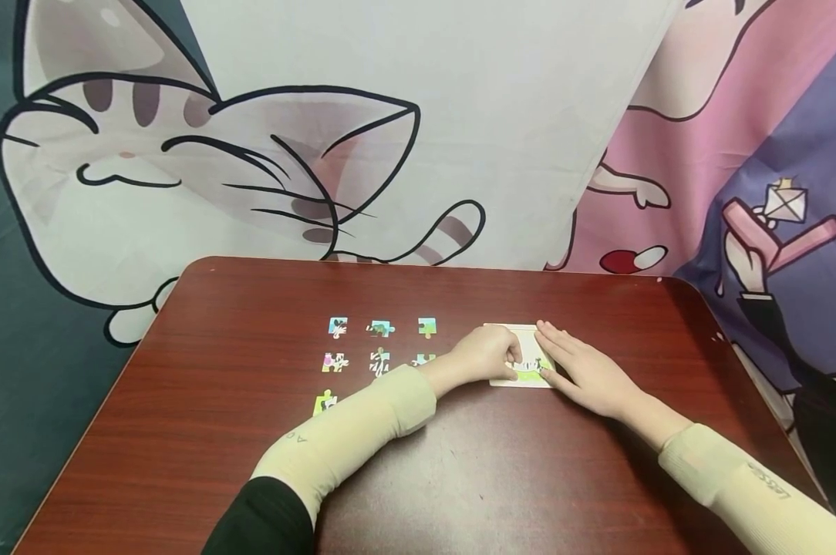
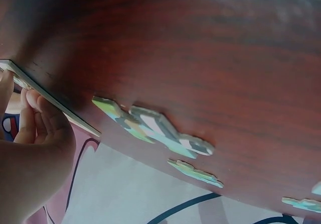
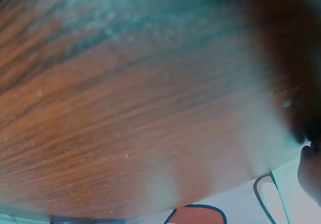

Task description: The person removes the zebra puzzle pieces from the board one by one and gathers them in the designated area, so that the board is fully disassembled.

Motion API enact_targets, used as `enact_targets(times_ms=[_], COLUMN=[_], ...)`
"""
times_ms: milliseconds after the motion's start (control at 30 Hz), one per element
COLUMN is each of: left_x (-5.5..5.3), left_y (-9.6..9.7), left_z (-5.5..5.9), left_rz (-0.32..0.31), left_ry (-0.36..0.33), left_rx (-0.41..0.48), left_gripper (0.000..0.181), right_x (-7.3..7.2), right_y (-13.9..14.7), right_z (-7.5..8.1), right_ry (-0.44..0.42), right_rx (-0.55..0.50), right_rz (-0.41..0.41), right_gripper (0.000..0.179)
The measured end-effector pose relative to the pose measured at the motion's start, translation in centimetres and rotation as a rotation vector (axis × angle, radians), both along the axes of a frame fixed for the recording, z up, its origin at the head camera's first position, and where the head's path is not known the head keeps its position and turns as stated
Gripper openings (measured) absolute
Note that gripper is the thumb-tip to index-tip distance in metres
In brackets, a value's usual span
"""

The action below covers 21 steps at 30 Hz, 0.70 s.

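Note:
A shallow puzzle board with a pale rim lies flat on the table, with printed pieces in its lower part. My left hand is over the board's left side, thumb and curled fingers pinching a small puzzle piece, mostly hidden by the fingers. My right hand rests along the board's right edge with fingers extended, the thumb near its lower right corner. In the left wrist view the curled fingers are at the board's edge. Only a bit of a hand shows in the right wrist view.
Several loose jigsaw pieces lie in rows left of the board, some partly behind my left forearm. One piece is nearest the front. The brown wooden table ends at a cartoon-printed cloth.

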<state>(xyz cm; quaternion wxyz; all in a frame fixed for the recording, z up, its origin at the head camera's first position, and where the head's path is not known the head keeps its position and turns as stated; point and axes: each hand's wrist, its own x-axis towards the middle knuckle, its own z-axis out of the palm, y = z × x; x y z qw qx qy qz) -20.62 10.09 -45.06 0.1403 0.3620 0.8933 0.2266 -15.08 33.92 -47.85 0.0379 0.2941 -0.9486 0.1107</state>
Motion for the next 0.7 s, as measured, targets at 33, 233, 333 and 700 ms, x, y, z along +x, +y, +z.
enact_targets(times_ms=[33,233,333,700], left_x=[0.00,0.05,0.08,-0.09], left_y=[0.02,0.11,0.09,0.12], left_z=[0.03,0.01,0.11,0.34], left_rz=[0.001,0.013,0.021,0.036], left_ry=[-0.004,-0.010,-0.019,-0.049], left_rx=[0.001,0.005,0.009,0.038], left_gripper=[0.018,0.018,0.018,0.017], right_x=[-0.01,0.00,-0.03,0.03], right_y=[-0.02,-0.10,-0.17,-0.25], right_z=[0.00,0.10,0.23,0.44], right_ry=[0.000,0.009,0.014,0.015], right_rx=[0.000,0.000,-0.008,-0.008], right_rz=[-0.003,-0.003,0.001,-0.008], right_gripper=[0.066,0.066,0.066,0.067])
